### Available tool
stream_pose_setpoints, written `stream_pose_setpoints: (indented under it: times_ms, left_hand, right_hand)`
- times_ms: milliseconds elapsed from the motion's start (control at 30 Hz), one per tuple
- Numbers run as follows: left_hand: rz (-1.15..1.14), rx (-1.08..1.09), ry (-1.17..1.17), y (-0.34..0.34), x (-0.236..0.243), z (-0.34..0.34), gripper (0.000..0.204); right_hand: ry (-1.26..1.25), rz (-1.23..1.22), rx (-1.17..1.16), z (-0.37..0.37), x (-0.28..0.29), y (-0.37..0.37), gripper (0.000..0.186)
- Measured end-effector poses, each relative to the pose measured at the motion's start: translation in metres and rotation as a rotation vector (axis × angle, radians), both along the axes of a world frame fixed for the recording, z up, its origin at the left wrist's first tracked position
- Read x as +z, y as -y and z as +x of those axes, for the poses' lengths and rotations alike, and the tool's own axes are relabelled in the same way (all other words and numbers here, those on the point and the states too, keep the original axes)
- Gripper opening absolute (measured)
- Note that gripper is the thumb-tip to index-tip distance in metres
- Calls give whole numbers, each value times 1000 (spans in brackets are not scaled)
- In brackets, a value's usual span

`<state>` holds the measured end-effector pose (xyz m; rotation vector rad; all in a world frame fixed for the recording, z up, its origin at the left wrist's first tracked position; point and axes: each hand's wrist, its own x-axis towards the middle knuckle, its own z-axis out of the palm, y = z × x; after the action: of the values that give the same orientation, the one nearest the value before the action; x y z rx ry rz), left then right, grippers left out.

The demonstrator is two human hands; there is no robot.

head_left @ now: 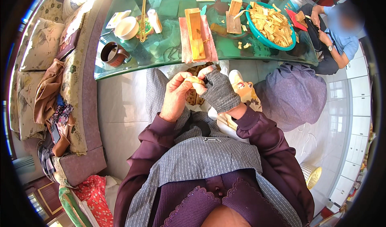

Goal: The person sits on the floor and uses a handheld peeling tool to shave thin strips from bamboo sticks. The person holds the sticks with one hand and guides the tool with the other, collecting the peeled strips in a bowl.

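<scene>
Above my lap, just off the table's near edge, both hands meet at a small pale-yellow piece [194, 79]. Thumb and fingers of my left hand [175, 94] pinch one end of it. My right hand [219, 91], in a grey fingerless glove [222, 94], grips the other end; its fingertips partly hide the piece. Beneath the hands, between my knees, brownish pieces [196, 98] lie in a container that is mostly covered. Straight ahead on the table, a narrow wooden board [195, 36] rests on a pink cloth [210, 46].
On the glass table [169, 68] stand a dark mug [114, 54], a white bowl [126, 28], a long-handled skimmer [143, 21] and a teal basin [290, 45] heaped with pale-yellow strips. A person [341, 34] sits at the right. A sofa [76, 118] lines the left.
</scene>
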<state>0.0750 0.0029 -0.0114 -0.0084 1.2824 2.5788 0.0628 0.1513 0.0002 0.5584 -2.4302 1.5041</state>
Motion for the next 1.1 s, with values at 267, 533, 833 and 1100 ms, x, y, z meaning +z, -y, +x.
stream_pose_setpoints:
  times_ms: [267, 533, 833, 1100]
  left_hand:
    - [-570, 99, -394, 4, -15, -1, 15]
    - [-633, 228, -454, 16, -33, -7, 12]
    - [-413, 184, -276, -6, -6, 5, 22]
    - [-316, 140, -221, -3, 10, 0, 8]
  right_hand:
    - [98, 42, 58, -11, -15, -11, 24]
    - [190, -33, 193, -4, -10, -15, 28]
    - [-172, 190, 102, -8, 15, -21, 20]
    - [451, -303, 254, -16, -3, -20, 33]
